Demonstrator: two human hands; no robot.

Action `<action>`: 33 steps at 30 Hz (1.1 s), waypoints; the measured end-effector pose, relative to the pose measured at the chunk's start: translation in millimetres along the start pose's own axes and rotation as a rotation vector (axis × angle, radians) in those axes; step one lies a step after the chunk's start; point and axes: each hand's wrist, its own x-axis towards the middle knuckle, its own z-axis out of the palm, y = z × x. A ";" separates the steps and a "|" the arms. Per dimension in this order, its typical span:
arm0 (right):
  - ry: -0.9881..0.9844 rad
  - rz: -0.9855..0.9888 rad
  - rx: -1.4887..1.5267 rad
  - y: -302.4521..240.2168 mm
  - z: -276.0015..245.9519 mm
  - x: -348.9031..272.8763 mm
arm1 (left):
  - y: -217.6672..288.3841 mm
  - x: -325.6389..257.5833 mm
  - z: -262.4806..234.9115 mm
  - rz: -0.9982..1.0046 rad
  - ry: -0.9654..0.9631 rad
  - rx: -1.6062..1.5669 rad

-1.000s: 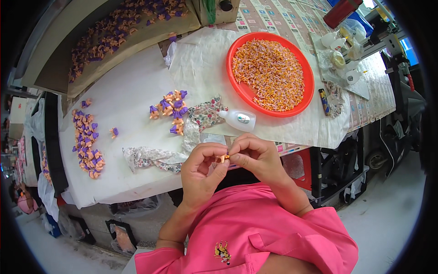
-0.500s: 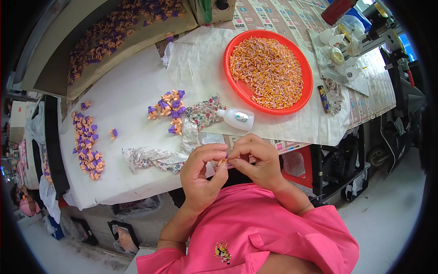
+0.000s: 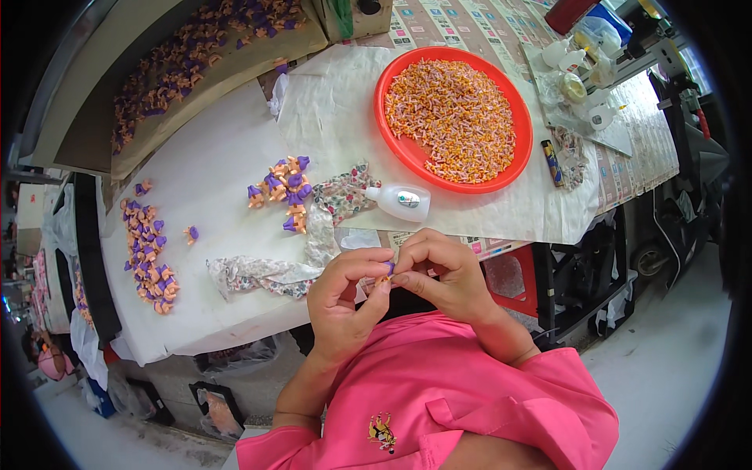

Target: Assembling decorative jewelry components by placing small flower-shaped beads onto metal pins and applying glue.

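My left hand (image 3: 345,301) and my right hand (image 3: 442,274) meet at the near table edge, fingertips pinched together. Between them is a small purple and peach plastic figure piece (image 3: 389,269), mostly hidden by the fingers. Just beyond lie a crumpled floral cloth (image 3: 341,196) and a translucent white squeeze bottle (image 3: 407,201) on its side. A small cluster of purple and peach figure pieces (image 3: 286,184) sits left of the cloth. Farther left is a larger group of such pieces (image 3: 145,251), with a single piece (image 3: 191,233) beside it.
A round red tray (image 3: 406,149) holds many tiny orange and pink parts. At the far left, a machine opening (image 3: 102,117) contains many more purple and peach pieces. A small dark tube (image 3: 552,163) lies right of the tray, below several bottles (image 3: 572,60) on a board.
Both hands keep their pinch at nearly the same place. More of the held piece's purple part shows between the fingertips. The table and its contents appear shifted slightly left in the view.
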 end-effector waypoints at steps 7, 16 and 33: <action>-0.079 0.211 0.383 7.7 -5.2 3.8 | 0.4 -1.0 1.0 -0.064 -0.005 -0.043; -0.072 0.169 0.346 3.3 -6.2 4.1 | -0.1 1.9 3.8 -0.061 0.014 -0.052; -0.025 0.150 0.311 2.9 1.2 1.4 | -1.1 7.1 -4.8 -0.200 0.043 -0.241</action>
